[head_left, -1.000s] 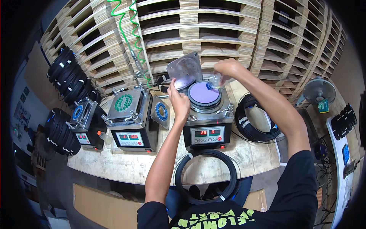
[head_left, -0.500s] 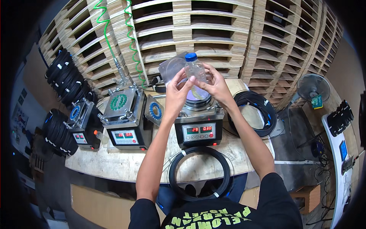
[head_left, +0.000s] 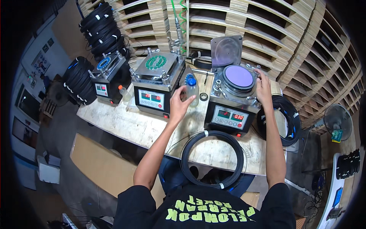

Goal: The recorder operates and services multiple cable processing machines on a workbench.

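Note:
My left hand is around the lower left side of a clear plastic bottle with a blue cap, thumb across its front. The bottle is upright between two machines. My right hand, fingers apart, lies against the right edge of the right-hand polishing machine. That machine has a round purple pad on top, a lit red display and metal corner clamps. Its translucent square cover stands raised behind the pad. In front of the machine, at the table's near edge, is a coil of black cable.
A middle machine holds a plate with a green ring; a smaller one has a blue ring. An orange-capped bottle stands between them. A tape roll lies near my left hand. Black cable coils are at right, pallets behind.
The blue-capped bottle, earlier between both hands above the pad, has come down left beside the machine with my left hand. My right hand has parted from it. The view has swung left.

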Tool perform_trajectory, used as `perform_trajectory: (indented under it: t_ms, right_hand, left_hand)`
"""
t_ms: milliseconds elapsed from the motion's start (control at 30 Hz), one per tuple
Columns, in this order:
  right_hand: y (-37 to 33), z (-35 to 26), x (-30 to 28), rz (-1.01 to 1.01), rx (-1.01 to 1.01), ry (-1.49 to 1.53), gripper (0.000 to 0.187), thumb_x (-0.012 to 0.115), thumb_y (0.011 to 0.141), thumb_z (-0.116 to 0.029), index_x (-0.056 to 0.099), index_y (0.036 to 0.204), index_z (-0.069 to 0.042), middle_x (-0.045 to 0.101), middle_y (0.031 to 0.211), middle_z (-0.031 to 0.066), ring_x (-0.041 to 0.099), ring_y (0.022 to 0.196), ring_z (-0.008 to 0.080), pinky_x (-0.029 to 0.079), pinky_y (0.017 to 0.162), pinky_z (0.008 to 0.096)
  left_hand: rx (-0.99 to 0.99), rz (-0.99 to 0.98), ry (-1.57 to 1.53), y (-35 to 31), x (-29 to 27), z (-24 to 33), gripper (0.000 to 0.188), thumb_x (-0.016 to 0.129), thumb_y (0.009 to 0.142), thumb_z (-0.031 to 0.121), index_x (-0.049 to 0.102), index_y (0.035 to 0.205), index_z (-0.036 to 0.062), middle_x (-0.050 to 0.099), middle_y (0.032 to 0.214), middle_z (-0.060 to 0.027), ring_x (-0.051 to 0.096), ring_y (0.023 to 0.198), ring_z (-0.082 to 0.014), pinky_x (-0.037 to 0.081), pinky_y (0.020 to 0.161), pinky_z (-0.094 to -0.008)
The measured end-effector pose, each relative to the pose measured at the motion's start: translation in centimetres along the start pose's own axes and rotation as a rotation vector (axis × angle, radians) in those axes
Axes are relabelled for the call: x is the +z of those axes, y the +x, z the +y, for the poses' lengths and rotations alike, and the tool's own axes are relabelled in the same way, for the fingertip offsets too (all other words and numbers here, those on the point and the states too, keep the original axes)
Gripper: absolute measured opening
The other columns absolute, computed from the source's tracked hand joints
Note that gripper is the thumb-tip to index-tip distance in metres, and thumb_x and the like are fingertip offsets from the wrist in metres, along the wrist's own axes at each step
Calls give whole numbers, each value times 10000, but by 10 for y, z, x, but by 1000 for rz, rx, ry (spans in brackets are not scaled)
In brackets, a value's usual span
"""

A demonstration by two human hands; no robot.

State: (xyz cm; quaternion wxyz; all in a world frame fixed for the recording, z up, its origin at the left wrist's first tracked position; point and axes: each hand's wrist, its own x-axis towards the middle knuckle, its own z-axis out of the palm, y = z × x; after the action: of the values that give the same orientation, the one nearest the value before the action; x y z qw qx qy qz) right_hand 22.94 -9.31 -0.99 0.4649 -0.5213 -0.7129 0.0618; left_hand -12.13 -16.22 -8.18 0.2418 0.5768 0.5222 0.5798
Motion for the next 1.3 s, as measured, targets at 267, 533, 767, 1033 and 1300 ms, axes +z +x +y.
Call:
perform_trajectory:
  t_ms: [267, 533, 767, 1033, 1300]
  right_hand:
    - [-3, 10, -4, 0, 9, 56, 381, 439, 958, -12, 532, 1324, -58, 585, 1308, 152, 538, 1226, 296, 387, 1051, 361]
    - [-1, 8, 2, 49, -11, 111, 351, 454, 978, -42, 537, 1318, -71, 581, 1238, 193, 556, 1166, 328, 411, 1012, 376]
    - [-5, 1, 2, 179, -25, 106, 358, 429, 961, -14, 556, 1291, -69, 568, 1153, 230, 576, 1094, 373, 446, 954, 393]
    - [-9, 0, 1, 134, 125, 48, 440, 493, 889, -4, 539, 1318, -96, 537, 953, 195, 577, 868, 324, 482, 817, 417]
    - [-4, -13, -9, 101, 156, 61, 425, 577, 888, -93, 557, 1312, -96, 597, 901, 172, 617, 778, 283, 497, 735, 395]
  left_hand:
    - [-63, -20, 138, -51, 16, -67, 520, 836, 752, 117, 525, 1149, -10, 643, 1085, -153, 660, 955, -247, 520, 839, -352]
    - [-110, -71, 141, -63, 8, -65, 686, 816, 778, 127, 418, 1325, 18, 545, 1200, -173, 572, 1086, -278, 470, 941, -379]
    - [244, 104, 171, -4, 28, 20, 676, 774, 835, 179, 437, 1403, 37, 501, 1267, -191, 546, 1166, -302, 457, 968, -380]
    - [138, -336, -136, 143, 92, 38, 540, 780, 833, 177, 573, 1307, 22, 677, 1033, -128, 647, 888, -137, 529, 791, -301]
    - [36, -393, -112, 141, 98, 61, 222, 690, 870, 77, 695, 1070, -20, 734, 825, -73, 619, 719, -75, 498, 635, -293]
